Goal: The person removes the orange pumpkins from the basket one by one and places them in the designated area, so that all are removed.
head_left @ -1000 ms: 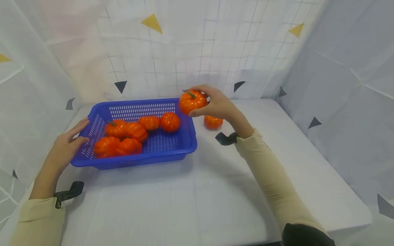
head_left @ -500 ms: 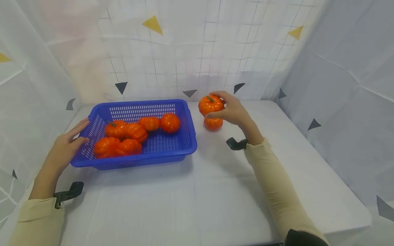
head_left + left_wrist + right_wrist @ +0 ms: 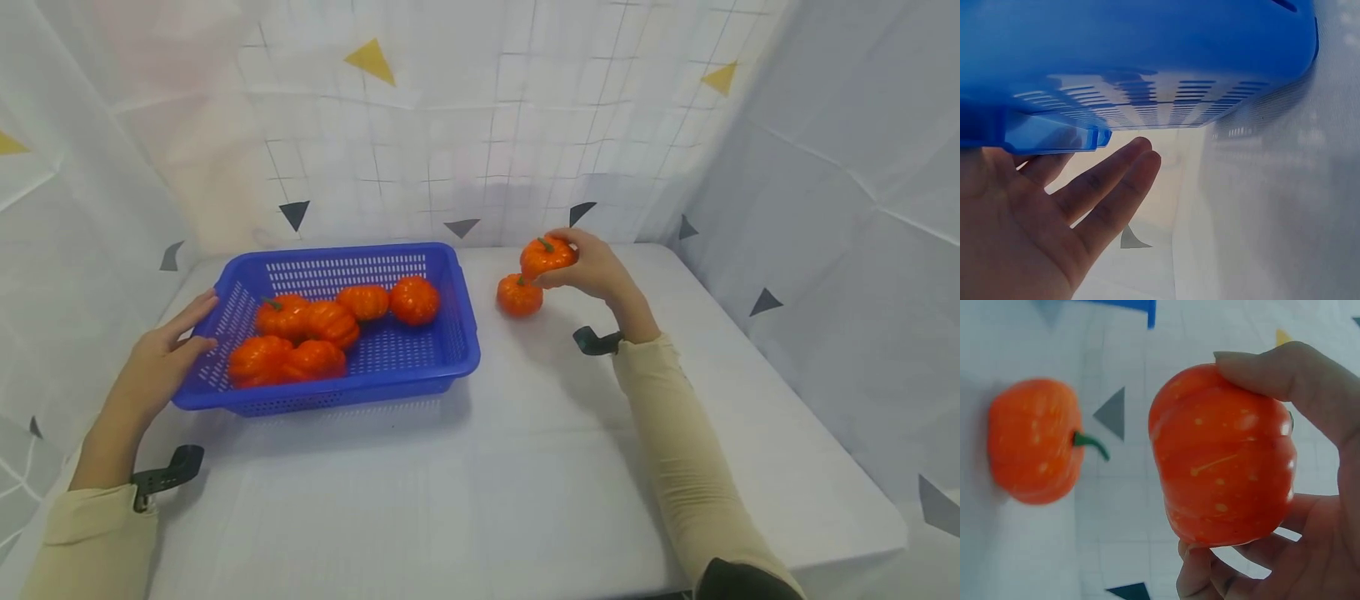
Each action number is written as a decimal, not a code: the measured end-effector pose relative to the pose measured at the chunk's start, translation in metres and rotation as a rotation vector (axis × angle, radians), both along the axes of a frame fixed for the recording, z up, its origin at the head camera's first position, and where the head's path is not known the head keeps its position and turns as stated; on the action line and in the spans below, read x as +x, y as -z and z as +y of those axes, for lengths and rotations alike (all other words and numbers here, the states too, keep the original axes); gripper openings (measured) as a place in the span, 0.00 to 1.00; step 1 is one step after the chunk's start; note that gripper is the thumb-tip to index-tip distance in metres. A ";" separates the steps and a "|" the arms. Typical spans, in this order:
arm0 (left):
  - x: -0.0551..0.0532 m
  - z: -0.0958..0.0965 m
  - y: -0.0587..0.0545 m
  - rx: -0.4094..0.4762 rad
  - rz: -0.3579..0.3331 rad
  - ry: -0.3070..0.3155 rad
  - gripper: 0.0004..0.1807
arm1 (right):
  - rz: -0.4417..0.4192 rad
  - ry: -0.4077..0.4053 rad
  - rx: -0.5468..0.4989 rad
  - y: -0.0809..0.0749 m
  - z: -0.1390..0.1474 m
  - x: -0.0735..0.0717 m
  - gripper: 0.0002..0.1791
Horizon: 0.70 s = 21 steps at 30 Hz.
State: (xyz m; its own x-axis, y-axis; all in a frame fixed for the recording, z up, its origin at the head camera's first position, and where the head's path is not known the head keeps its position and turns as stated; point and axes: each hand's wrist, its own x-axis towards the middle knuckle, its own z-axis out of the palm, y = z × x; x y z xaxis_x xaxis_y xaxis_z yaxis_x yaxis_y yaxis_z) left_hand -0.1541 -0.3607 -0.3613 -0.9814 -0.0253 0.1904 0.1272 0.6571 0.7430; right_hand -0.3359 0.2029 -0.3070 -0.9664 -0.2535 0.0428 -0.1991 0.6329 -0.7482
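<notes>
A small orange pumpkin [image 3: 542, 260] with a green stem is held above the table by my right hand [image 3: 596, 271]. The right wrist view shows thumb and fingers gripping this pumpkin [image 3: 1222, 462] from opposite sides. Just left of it and lower, another pumpkin [image 3: 517, 297] sits on the table. My left hand [image 3: 153, 358] rests at the left rim of a blue perforated basket [image 3: 405, 379]. In the left wrist view, the left hand's fingers [image 3: 1107, 209] lie nearly straight beside the basket; its thumb is hidden there.
Several pumpkins [image 3: 330, 321] lie in the basket, mostly in its left half. White sheets with yellow and dark triangles enclose the white table [image 3: 420, 500] at the back and sides. The table's front edge shows at the lower right.
My right hand has carried its pumpkin rightward and slightly down, from above the basket's right rim to beyond the other table pumpkin, uncovering that one. The left hand and basket stay put.
</notes>
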 end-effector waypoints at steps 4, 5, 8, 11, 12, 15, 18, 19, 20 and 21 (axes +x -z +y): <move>0.000 -0.001 0.001 -0.005 -0.001 -0.004 0.32 | -0.017 0.016 0.012 0.007 0.008 -0.007 0.43; 0.001 -0.001 0.002 -0.006 -0.001 -0.003 0.32 | -0.023 0.017 0.016 0.008 0.009 -0.008 0.43; 0.001 -0.001 0.001 -0.008 0.003 -0.003 0.32 | -0.040 0.024 0.025 0.013 0.014 -0.012 0.42; 0.001 0.000 0.001 -0.008 0.003 -0.002 0.32 | -0.049 0.029 0.033 0.018 0.018 -0.015 0.42; 0.001 0.000 0.001 -0.007 0.002 -0.003 0.32 | -0.049 0.035 0.037 0.019 0.019 -0.016 0.42; 0.000 0.000 0.001 -0.007 -0.002 -0.004 0.32 | -0.065 0.045 0.055 0.025 0.024 -0.020 0.44; 0.000 0.000 0.001 -0.006 -0.007 -0.004 0.32 | -0.093 0.057 0.063 0.034 0.025 -0.025 0.45; 0.000 0.000 0.000 -0.006 -0.008 -0.003 0.32 | -0.099 0.061 0.060 0.037 0.024 -0.027 0.45; 0.001 0.000 0.000 -0.005 -0.008 -0.002 0.32 | -0.106 0.066 0.057 0.040 0.023 -0.028 0.46; 0.001 0.000 0.000 -0.002 -0.010 0.000 0.32 | -0.109 0.069 0.052 0.042 0.021 -0.029 0.46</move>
